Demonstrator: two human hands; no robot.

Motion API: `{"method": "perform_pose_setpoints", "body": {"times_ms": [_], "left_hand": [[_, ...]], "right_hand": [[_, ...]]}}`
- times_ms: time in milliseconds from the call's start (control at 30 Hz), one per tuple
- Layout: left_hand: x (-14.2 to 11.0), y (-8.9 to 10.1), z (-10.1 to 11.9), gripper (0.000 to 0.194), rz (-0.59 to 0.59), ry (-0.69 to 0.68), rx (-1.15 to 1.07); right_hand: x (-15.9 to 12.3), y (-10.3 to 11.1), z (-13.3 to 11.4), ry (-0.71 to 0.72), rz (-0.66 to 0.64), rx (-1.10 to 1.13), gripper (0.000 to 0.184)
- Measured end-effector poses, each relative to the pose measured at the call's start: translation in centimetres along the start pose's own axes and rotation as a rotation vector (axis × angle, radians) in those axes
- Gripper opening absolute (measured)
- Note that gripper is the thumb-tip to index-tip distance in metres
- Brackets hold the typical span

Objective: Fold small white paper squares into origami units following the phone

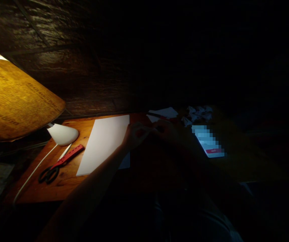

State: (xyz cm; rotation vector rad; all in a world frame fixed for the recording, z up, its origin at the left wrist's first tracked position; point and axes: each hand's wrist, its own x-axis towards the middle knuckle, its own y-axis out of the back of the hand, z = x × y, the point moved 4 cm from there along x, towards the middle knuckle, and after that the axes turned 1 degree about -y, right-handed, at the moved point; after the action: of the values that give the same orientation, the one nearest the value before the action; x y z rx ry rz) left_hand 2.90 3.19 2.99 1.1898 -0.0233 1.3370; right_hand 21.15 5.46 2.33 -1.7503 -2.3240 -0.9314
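Observation:
My left hand (135, 135) is over the right edge of a white sheet of paper (106, 141), its fingers pinched together. Close beside it, in deep shadow, my right hand (166, 131) has its fingers bent in towards the left fingertips. The two hands meet above the wooden table. Whatever is between the fingertips is too dark and small to make out. Just beyond the hands lies a smaller piece of white paper (168, 112) with a dark, thin object across it.
Scissors (49, 174) with black handles and a red strip lie left of the sheet. Behind them stands a lamp with a white base (63, 133), a printed shade (18, 101) and a white cord (34, 169). To the right are a lit phone (207, 141) and crumpled paper (200, 112).

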Motion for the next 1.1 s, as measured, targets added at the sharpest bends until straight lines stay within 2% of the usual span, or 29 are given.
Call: {"method": "perform_pose_setpoints", "body": {"times_ms": [300,600,767,933,1100], "left_hand": [[0.1,0.1,0.5,0.008,0.031,0.004,-0.150],[0.1,-0.3,-0.5,0.022,-0.053,0.214,-0.424],[0.1,-0.5,-0.7,0.023,-0.038,0.257,-0.486],[0.0,-0.7,-0.5,0.021,-0.093,0.260,-0.516],[0.0,-0.6,-0.5,0.016,-0.095,0.232,-0.507]], "right_hand": [[0.0,-0.2,0.6,-0.133,-0.011,0.096,0.018],[-0.1,-0.4,0.0,-0.245,-0.040,0.285,0.019],[-0.2,-0.3,-0.4,-0.245,-0.039,0.389,0.017],[-0.1,-0.3,-0.2,-0.241,-0.012,0.420,0.016],[0.0,-0.5,-0.1,-0.249,-0.065,0.460,0.020]]}}
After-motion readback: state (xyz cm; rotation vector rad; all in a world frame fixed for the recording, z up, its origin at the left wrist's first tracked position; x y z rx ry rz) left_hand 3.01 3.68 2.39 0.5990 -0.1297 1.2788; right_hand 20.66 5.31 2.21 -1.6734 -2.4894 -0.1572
